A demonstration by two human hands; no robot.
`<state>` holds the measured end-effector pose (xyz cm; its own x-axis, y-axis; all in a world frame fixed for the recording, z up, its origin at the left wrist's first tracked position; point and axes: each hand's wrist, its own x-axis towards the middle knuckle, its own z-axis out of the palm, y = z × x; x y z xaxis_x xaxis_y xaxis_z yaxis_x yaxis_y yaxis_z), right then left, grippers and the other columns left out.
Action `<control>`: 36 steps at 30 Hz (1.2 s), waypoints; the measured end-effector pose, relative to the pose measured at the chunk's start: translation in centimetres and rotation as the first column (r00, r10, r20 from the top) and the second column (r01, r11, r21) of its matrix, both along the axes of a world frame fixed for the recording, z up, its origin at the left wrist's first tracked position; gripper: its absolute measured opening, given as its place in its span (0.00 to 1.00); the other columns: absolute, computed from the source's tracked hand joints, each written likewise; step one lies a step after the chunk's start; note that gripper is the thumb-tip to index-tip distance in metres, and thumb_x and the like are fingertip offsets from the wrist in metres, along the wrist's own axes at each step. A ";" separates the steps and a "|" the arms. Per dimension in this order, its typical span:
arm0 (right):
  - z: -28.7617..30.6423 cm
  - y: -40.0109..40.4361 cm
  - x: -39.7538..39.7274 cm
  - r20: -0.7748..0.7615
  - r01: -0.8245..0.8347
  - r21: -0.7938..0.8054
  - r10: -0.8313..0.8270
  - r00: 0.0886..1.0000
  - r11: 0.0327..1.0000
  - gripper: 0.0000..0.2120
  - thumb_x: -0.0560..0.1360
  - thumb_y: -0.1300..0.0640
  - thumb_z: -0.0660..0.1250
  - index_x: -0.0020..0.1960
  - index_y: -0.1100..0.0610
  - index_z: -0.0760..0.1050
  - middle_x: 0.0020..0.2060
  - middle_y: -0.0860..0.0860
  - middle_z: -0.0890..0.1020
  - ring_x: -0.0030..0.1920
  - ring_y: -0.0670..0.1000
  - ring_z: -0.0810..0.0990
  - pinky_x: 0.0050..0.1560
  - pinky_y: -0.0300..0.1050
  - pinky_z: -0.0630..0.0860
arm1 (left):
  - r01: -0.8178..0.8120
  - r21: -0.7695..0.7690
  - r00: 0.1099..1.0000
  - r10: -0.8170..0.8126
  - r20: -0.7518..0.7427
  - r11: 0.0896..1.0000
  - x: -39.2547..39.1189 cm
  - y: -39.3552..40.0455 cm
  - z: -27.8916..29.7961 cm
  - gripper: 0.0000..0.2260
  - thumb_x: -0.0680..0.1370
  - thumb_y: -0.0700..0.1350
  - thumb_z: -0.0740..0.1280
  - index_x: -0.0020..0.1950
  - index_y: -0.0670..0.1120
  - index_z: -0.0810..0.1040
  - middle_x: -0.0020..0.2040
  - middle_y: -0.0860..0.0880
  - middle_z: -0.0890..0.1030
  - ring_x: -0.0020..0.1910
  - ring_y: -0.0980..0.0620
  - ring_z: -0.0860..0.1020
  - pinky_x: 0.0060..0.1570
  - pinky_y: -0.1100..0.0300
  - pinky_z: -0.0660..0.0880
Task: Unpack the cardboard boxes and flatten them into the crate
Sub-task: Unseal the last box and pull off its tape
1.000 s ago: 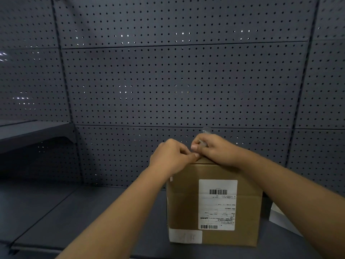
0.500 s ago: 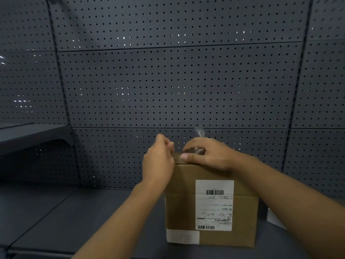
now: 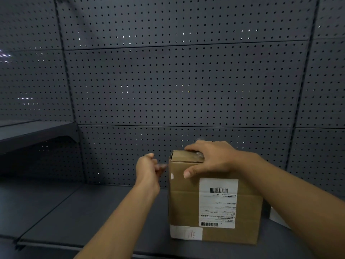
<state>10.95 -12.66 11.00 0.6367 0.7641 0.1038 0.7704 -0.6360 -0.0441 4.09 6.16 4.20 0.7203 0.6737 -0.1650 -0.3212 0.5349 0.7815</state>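
Right hand [image 3: 211, 158] grips barcode-labelled cardboard box [image 3: 183, 202].

The box [image 3: 214, 202] is plain brown cardboard, matt and a little creased, with a smooth white paper label [image 3: 218, 202] stuck on. Behind it, the perforated panel [image 3: 177, 85] and shelf [image 3: 93, 212] look like dark grey painted metal, dull-finished.
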 end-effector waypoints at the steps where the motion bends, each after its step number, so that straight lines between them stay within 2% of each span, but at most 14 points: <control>1: 0.1 0.3 0.0 -0.005 0.013 -0.023 -0.013 1.000 1.000 0.54 0.62 0.15 0.59 0.81 0.42 0.58 0.72 0.44 0.71 0.72 0.52 0.71 0.69 0.57 0.65 | -0.016 0.084 0.999 0.018 -0.033 0.996 0.1 0.3 -0.3 0.10 0.83 0.39 0.57 0.52 0.45 0.77 0.29 0.51 0.67 0.21 0.53 0.68 0.55 0.50 0.75; 4: 0.3 1.7 -0.1 0.033 0.037 -0.111 -0.033 0.999 0.993 0.59 0.59 0.13 0.58 0.82 0.42 0.55 0.72 0.48 0.71 0.72 0.56 0.71 0.64 0.57 0.66 | -0.007 0.359 0.996 0.037 -0.076 0.933 -0.2 0.5 -1.4 0.11 0.79 0.48 0.58 0.48 0.48 0.80 0.36 0.52 0.68 0.33 0.50 0.68 0.48 0.50 0.70; 7: 0.1 2.5 -0.2 0.064 0.050 -0.071 -0.045 0.997 0.996 0.54 0.57 0.14 0.62 0.77 0.40 0.64 0.65 0.46 0.77 0.67 0.54 0.76 0.56 0.53 0.66 | 0.095 0.456 0.990 -0.036 -0.137 0.885 -0.5 0.3 -2.6 0.21 0.74 0.61 0.56 0.47 0.47 0.78 0.36 0.51 0.69 0.35 0.50 0.68 0.42 0.51 0.69; 9: -0.3 2.3 -0.1 0.079 0.050 -0.013 -0.049 0.996 0.999 0.50 0.58 0.14 0.63 0.73 0.39 0.69 0.61 0.43 0.79 0.64 0.53 0.78 0.55 0.52 0.68 | 0.203 0.544 0.969 -0.085 -0.233 0.814 -0.6 -0.2 -3.6 0.17 0.80 0.59 0.56 0.50 0.47 0.75 0.41 0.49 0.75 0.40 0.49 0.74 0.46 0.49 0.77; 11: -0.4 2.1 -0.2 0.082 0.053 0.013 -0.054 0.995 0.999 0.50 0.57 0.14 0.63 0.72 0.39 0.70 0.61 0.42 0.80 0.64 0.52 0.78 0.58 0.54 0.70 | 0.278 0.675 0.949 -0.087 -0.304 0.684 -0.7 -0.6 -4.8 0.14 0.85 0.57 0.54 0.54 0.49 0.72 0.49 0.47 0.79 0.48 0.48 0.79 0.55 0.42 0.80; 14: 0.0 1.8 -0.6 0.049 0.069 0.051 -0.072 0.996 0.996 0.51 0.57 0.14 0.64 0.74 0.39 0.70 0.65 0.40 0.79 0.67 0.50 0.77 0.63 0.53 0.69 | 0.286 0.752 0.953 -0.096 -0.286 0.594 -0.9 -0.7 -5.1 0.16 0.86 0.61 0.51 0.53 0.50 0.68 0.48 0.47 0.79 0.47 0.49 0.79 0.55 0.42 0.79; 16: 0.3 1.3 -0.8 0.061 0.063 0.087 -0.068 0.996 0.994 0.50 0.58 0.15 0.64 0.74 0.38 0.70 0.63 0.39 0.79 0.65 0.49 0.77 0.62 0.52 0.69 | 0.284 0.794 0.958 -0.113 -0.265 0.538 -1.1 -0.6 -4.4 0.16 0.86 0.61 0.52 0.51 0.50 0.67 0.44 0.50 0.76 0.41 0.53 0.76 0.47 0.51 0.78; 19: 1.2 0.4 -1.2 0.088 0.060 0.230 -0.082 0.993 0.971 0.51 0.58 0.15 0.63 0.76 0.37 0.65 0.62 0.38 0.75 0.64 0.47 0.75 0.61 0.52 0.69 | 0.105 0.908 0.993 0.004 -0.117 0.405 -1.6 -0.4 -1.7 0.15 0.87 0.57 0.53 0.47 0.49 0.66 0.43 0.51 0.72 0.38 0.58 0.71 0.41 0.57 0.69; 21: 1.3 -0.4 -1.5 0.032 0.026 0.426 -0.044 0.999 0.904 0.49 0.59 0.17 0.66 0.75 0.35 0.64 0.62 0.37 0.73 0.63 0.45 0.74 0.62 0.51 0.70 | -0.057 0.970 0.989 0.147 0.022 0.237 -2.0 -0.2 1.1 0.14 0.87 0.56 0.54 0.46 0.50 0.66 0.48 0.52 0.67 0.43 0.56 0.70 0.45 0.54 0.68; 24: 0.1 -1.7 -1.6 -0.185 0.007 0.757 0.204 0.961 0.653 0.40 0.64 0.32 0.79 0.72 0.37 0.68 0.63 0.38 0.77 0.62 0.42 0.79 0.58 0.39 0.77 | -0.168 0.984 0.948 0.264 0.180 -0.066 -2.7 -0.9 5.8 0.13 0.86 0.57 0.56 0.49 0.50 0.69 0.53 0.53 0.64 0.49 0.51 0.71 0.42 0.52 0.70; 27: -2.5 -2.6 -1.2 -0.286 0.075 0.880 0.396 0.873 0.470 0.38 0.65 0.38 0.80 0.73 0.40 0.71 0.65 0.43 0.79 0.64 0.45 0.80 0.59 0.45 0.81 | -0.180 0.946 0.926 0.279 0.256 -0.270 -2.9 -2.3 8.2 0.13 0.86 0.56 0.56 0.51 0.48 0.69 0.55 0.52 0.64 0.47 0.50 0.70 0.40 0.54 0.70; 29: -4.9 -3.3 -0.6 -0.377 0.165 0.875 0.424 0.823 0.456 0.39 0.64 0.36 0.79 0.73 0.37 0.71 0.67 0.44 0.78 0.66 0.46 0.79 0.61 0.48 0.81 | -0.119 0.945 0.940 0.273 0.206 -0.303 -2.4 -3.0 7.8 0.14 0.87 0.56 0.55 0.53 0.47 0.70 0.56 0.52 0.64 0.44 0.50 0.71 0.40 0.54 0.69; 33: -9.3 -5.3 1.0 -0.431 0.195 0.757 0.252 0.866 0.624 0.35 0.66 0.25 0.72 0.72 0.27 0.67 0.69 0.39 0.74 0.72 0.49 0.72 0.71 0.56 0.74 | 0.110 0.968 0.964 0.260 -0.049 -0.226 -0.5 -4.2 4.2 0.18 0.88 0.56 0.50 0.55 0.46 0.73 0.55 0.50 0.69 0.47 0.46 0.76 0.45 0.53 0.69; 36: -10.3 -7.5 1.5 -0.418 0.169 0.645 0.159 0.894 0.745 0.30 0.72 0.30 0.70 0.72 0.36 0.73 0.61 0.38 0.80 0.66 0.43 0.76 0.71 0.51 0.73 | 0.143 0.975 0.965 0.244 -0.100 -0.167 0.8 -5.8 3.2 0.20 0.88 0.56 0.48 0.53 0.45 0.73 0.52 0.49 0.71 0.47 0.46 0.76 0.46 0.53 0.67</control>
<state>12.49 -20.15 0.71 0.7416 0.6034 0.2931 0.5631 -0.3226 -0.7608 4.85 0.37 7.45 0.7551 0.2204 0.6175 -0.0606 -0.9143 0.4004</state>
